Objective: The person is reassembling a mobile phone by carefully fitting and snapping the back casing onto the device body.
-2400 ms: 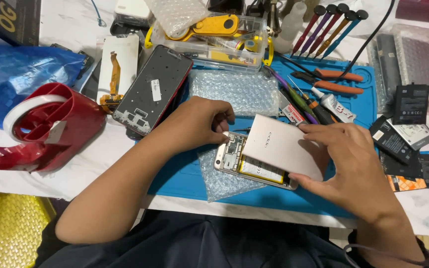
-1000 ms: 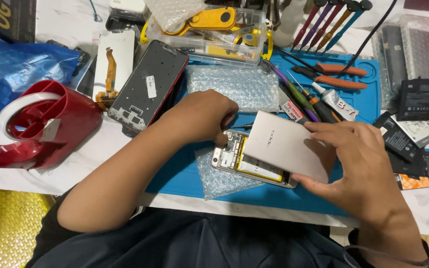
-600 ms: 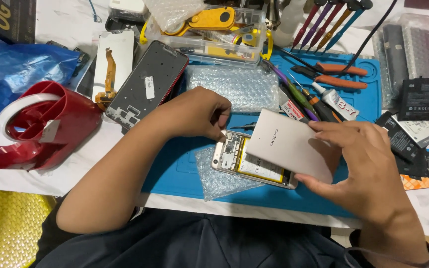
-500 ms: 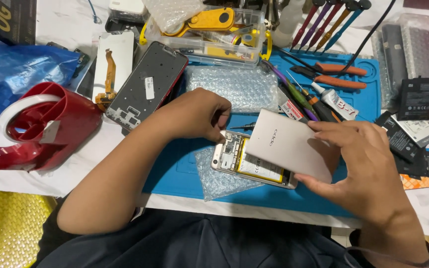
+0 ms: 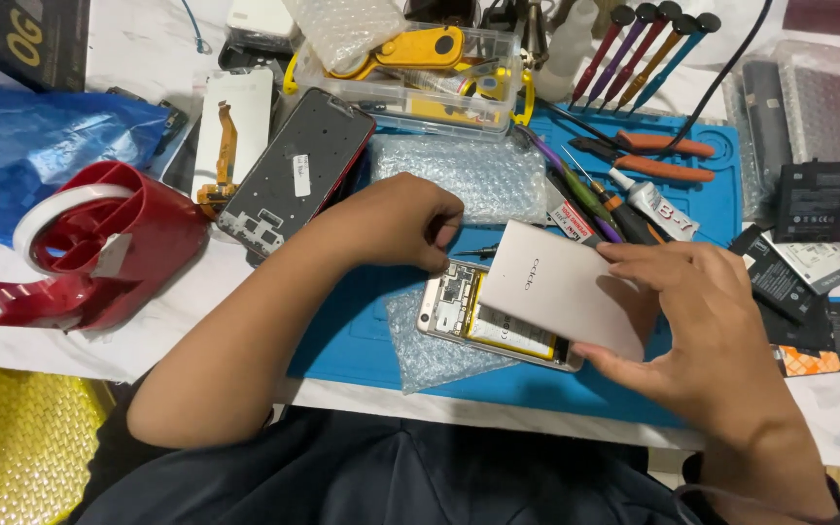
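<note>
- The blue mat [image 5: 692, 209] is the ground for everything here; take the opened phone [image 5: 483, 316] lying on it as the landmark. The phone lies flat near the mat's front edge, partly on a scrap of bubble wrap [image 5: 430, 345], its long axis running left to right with a slight downward slope to the right.
- The right hand [image 5: 707, 326] is to the right of the phone. Its fingers are closed around the right end of the back cover [image 5: 561, 287], thumb below and fingertips on top.
- The back cover sits tilted over the right part of the phone, covering the battery end. Its long axis nearly matches the phone's. Its left end is raised, so the circuit board at the phone's left end shows.
- The left hand [image 5: 396, 219] is just behind and left of the phone, curled loosely. Its fingertips pinch a thin dark tool [image 5: 473, 253] that points right, toward the cover's lifted edge. I cannot tell whether the tip touches anything.
- Both hands are close to the phone, but only the right one has hold of the cover; the left is nearer the bare board.
- Behind and left of the phone lies a dark phone frame [image 5: 298, 170]; further left stands a red tape dispenser [image 5: 99, 248].
- Behind and right of the phone lies a row of screwdrivers [image 5: 648, 49].
</note>
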